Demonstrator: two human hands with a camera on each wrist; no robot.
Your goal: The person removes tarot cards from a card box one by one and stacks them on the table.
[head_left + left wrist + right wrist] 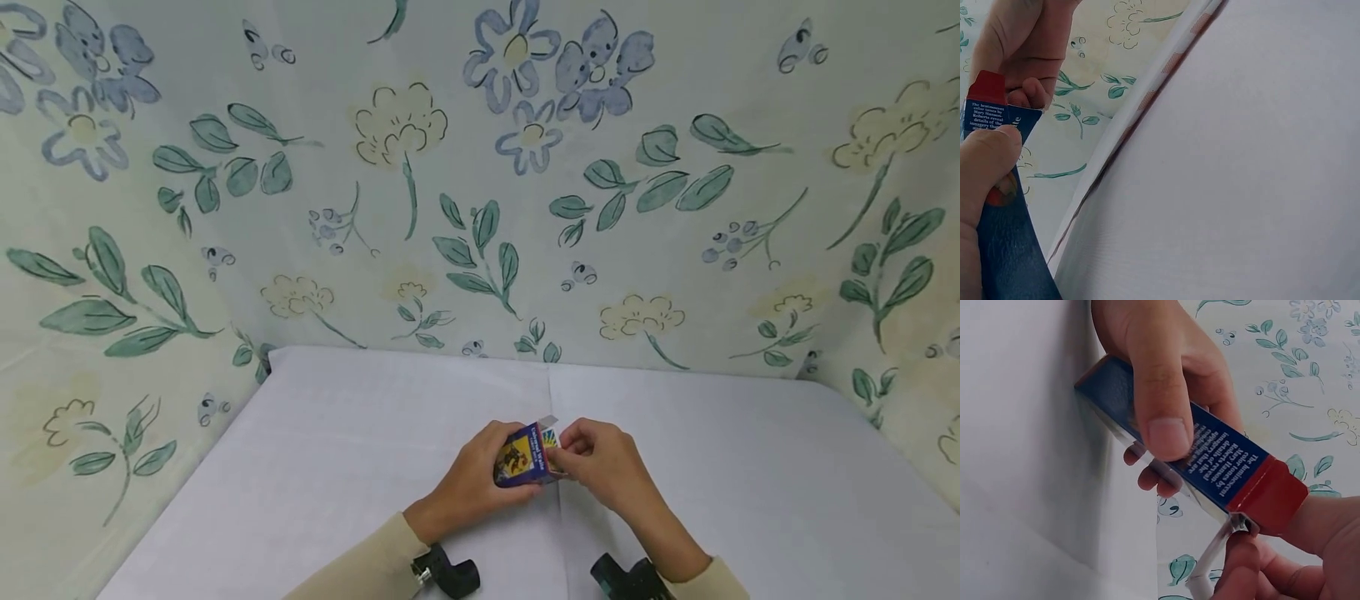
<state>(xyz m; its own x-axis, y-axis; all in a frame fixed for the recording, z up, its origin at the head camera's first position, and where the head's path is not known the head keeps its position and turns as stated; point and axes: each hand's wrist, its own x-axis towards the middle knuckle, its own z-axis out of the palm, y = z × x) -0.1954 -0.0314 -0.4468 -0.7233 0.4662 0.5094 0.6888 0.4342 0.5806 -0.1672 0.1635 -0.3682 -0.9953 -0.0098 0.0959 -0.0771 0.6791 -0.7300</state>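
A small blue card box (519, 457) with a yellow picture and red trim is held tilted above the table. My left hand (480, 471) grips it round the sides, the thumb lying along the printed face in the right wrist view. At the box's open end, a red flap (1275, 494) sticks out, and a pale flap stands up in the head view. The curled fingers of my right hand (600, 458) pinch at this end, beside a patch with blue and yellow rays. Whether they hold a flap or the contents is hidden. A bent white strip (1207, 562) hangs by these fingers.
A white cloth (360, 417) covers the table, with a crease running down its middle. Behind and at both sides hangs a floral curtain (390, 250). Black wrist mounts (453, 575) sit at both wrists.
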